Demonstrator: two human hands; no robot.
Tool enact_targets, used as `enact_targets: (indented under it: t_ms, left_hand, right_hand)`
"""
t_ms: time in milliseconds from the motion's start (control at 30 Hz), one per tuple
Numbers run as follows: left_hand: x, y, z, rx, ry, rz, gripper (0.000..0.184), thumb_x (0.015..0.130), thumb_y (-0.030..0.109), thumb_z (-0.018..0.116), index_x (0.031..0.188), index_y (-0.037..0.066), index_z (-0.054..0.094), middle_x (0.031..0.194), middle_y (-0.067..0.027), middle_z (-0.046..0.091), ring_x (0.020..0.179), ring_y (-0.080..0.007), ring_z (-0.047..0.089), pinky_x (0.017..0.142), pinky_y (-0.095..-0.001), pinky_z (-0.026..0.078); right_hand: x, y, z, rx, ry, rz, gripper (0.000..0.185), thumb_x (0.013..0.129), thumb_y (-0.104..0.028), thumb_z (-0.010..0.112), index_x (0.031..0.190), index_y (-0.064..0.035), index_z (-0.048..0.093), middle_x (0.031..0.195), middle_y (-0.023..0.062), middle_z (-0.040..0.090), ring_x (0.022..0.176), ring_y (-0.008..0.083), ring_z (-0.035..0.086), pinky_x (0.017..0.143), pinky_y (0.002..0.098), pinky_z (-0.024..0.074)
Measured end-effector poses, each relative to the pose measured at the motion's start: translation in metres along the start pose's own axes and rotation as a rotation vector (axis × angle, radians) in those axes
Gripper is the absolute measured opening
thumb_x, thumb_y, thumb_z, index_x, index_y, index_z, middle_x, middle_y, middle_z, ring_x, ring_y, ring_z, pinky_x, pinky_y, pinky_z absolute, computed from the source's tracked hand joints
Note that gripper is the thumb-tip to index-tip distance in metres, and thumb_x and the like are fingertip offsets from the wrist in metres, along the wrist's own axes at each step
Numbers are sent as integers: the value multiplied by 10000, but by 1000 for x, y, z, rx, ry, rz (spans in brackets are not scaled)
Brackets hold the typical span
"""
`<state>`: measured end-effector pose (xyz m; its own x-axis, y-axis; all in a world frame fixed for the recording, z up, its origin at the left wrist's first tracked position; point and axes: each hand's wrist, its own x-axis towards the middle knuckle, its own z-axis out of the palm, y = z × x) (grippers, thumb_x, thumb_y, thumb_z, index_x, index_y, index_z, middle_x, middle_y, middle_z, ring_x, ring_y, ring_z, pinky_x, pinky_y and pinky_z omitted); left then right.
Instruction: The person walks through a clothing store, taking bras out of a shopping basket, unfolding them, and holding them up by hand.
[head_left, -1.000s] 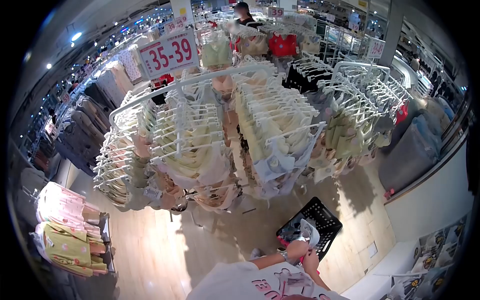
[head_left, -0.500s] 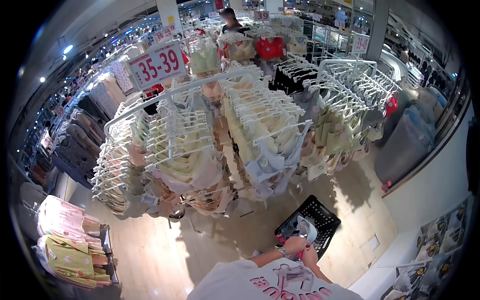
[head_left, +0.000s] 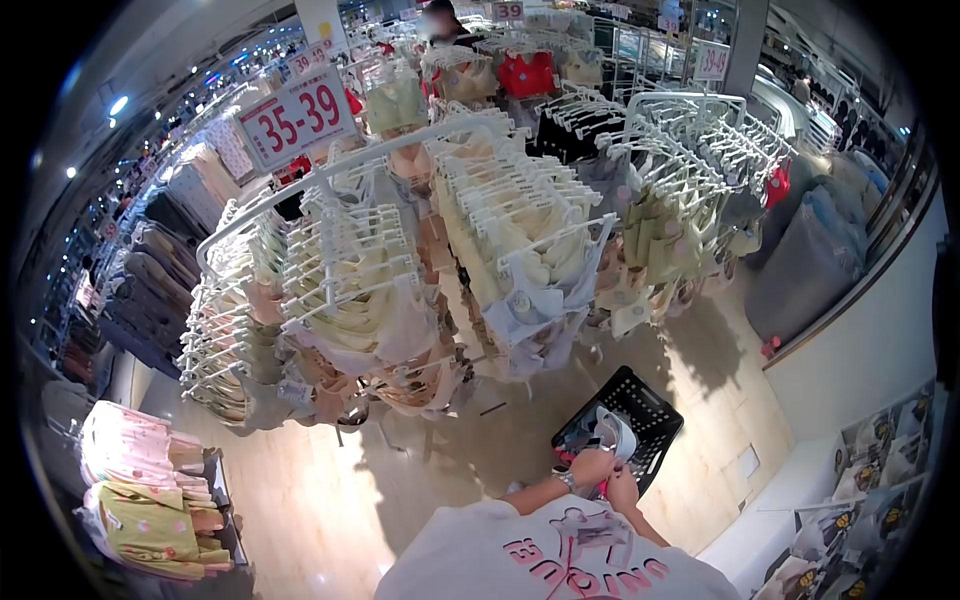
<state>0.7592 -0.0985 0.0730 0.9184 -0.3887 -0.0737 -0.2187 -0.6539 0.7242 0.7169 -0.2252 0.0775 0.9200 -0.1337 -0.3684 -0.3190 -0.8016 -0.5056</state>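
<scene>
In front of my waist, my left hand [head_left: 592, 468] is closed at the lower edge of a pale blue-white bra [head_left: 616, 432], its cup rising above the fingers. My right hand [head_left: 622, 487] is closed right beside it, its fingertips together at the bra's edge. A small pinkish-red bit shows between the wrists; I cannot make out what it is. Just beyond both hands is a black plastic shopping basket [head_left: 655, 415] with perforated sides, with some dark and coloured items [head_left: 572, 442] at its left side, partly hidden by my left hand.
Ahead stands a white rack [head_left: 350, 160] of bras on hangers, under a "35-39" sign [head_left: 295, 118]. Pink and green garments [head_left: 140, 520] hang at lower left. At right are a large grey bag [head_left: 805, 265] and packaged goods [head_left: 850, 500]. A person [head_left: 445, 22] stands far back.
The view has tilted slightly, so the racks sit a little higher and further left. Both hands stay together at the bra, slightly higher in the picture.
</scene>
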Motion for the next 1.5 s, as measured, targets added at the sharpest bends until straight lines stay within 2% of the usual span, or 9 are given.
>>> enact_targets:
  t_ms: [200, 400, 500, 700, 900, 1000, 1100, 1300, 1500]
  left_hand:
    - [-2, 8, -12, 97, -53, 9, 374, 882, 309, 438, 745, 14, 623, 715, -184, 613, 656, -355, 612, 597, -463, 472]
    - [0, -1, 1, 92, -48, -7, 385, 885, 319, 435, 742, 15, 623, 727, -188, 619, 680, -359, 616, 606, -466, 479]
    - [-1, -7, 7, 170, -15, 69, 392, 885, 328, 437, 740, 14, 622, 730, -191, 622, 670, -367, 614, 613, -469, 479]
    - [1, -1, 3, 65, -12, -38, 388, 873, 323, 454, 720, 1, 606, 702, -200, 612, 647, -373, 608, 612, -468, 478]
    - [1, -1, 4, 57, -1, -51, 387, 872, 322, 457, 718, -1, 602, 699, -203, 612, 644, -369, 609, 616, -466, 478]
    - [0, -3, 7, 68, 43, -32, 445, 889, 367, 441, 705, -5, 604, 677, -227, 601, 620, -389, 596, 594, -477, 466]
    - [1, -2, 6, 85, 2, -64, 372, 872, 322, 458, 724, 14, 606, 693, -197, 613, 645, -365, 610, 614, -468, 476]
    - [1, -4, 9, 34, 54, -26, 449, 888, 383, 445, 703, 8, 610, 681, -216, 605, 633, -390, 596, 600, -478, 459]
    - [-2, 8, -6, -14, 65, 42, 432, 881, 387, 457, 723, 20, 621, 682, -202, 606, 633, -382, 590, 618, -460, 462]
  right_hand:
    - [3, -4, -5, -41, -40, 4, 391, 865, -359, 443, 1022, -12, 532, 899, 242, 624, 862, 418, 591, 741, 493, 449]
    - [4, 0, 0, 15, 21, -46, 356, 852, -334, 470, 943, -3, 562, 849, 231, 627, 813, 408, 599, 705, 493, 455]
    - [1, 2, -2, 36, 30, -66, 350, 851, -333, 472, 939, -7, 564, 833, 223, 631, 798, 403, 603, 697, 490, 457]
    - [3, 5, 1, 56, 56, -74, 334, 855, -333, 468, 937, -26, 573, 810, 212, 635, 782, 402, 605, 690, 487, 458]
    - [-2, -1, -7, 64, 34, -76, 334, 862, -338, 466, 952, -34, 571, 810, 206, 639, 788, 396, 609, 694, 480, 463]
    - [1, 1, -5, 52, 20, -72, 341, 864, -345, 465, 962, -35, 567, 816, 205, 640, 795, 395, 609, 694, 480, 464]
    - [1, 0, -5, 46, -1, -62, 349, 864, -351, 464, 971, -34, 563, 837, 210, 638, 812, 396, 607, 697, 483, 462]
    - [4, 2, -3, 38, -14, -73, 369, 860, -349, 475, 996, -11, 534, 870, 229, 626, 830, 405, 598, 700, 486, 457]
    - [2, -2, -8, 50, 43, -41, 356, 851, -318, 497, 959, 20, 526, 860, 253, 612, 818, 420, 588, 704, 496, 451]
